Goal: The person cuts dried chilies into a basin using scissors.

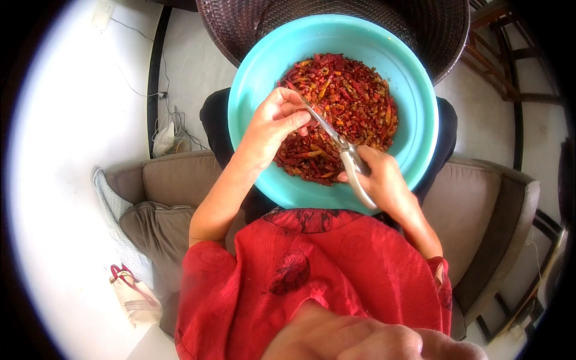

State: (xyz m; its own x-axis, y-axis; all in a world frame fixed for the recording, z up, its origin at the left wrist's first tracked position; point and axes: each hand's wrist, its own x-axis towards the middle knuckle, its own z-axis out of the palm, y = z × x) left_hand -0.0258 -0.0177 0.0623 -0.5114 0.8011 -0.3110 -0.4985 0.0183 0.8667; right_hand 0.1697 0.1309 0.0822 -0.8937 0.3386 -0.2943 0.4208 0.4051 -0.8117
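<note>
A wide turquoise basin (252, 72) rests across my lap, holding a heap of cut dried red chili peppers (354, 102), some yellowish, with seeds among them. My right hand (382, 180) grips scissors (351, 162) with pale handles over the basin's near right part. Their metal blades point up and left, reaching the fingers of my left hand (282, 120). That hand is closed in a pinch above the heap's left side. A small reddish piece of chili pepper shows at its fingertips, mostly hidden by the fingers. Whether the blades touch it, I cannot tell.
Behind the basin stands a large dark woven basket (240, 24). I sit on a brown sofa (468, 204) with a cushion (156, 234) at left. Cables and a plastic bag (168, 141) lie on the left floor, near a cream bag (135, 297). Wooden furniture (510, 66) is at far right.
</note>
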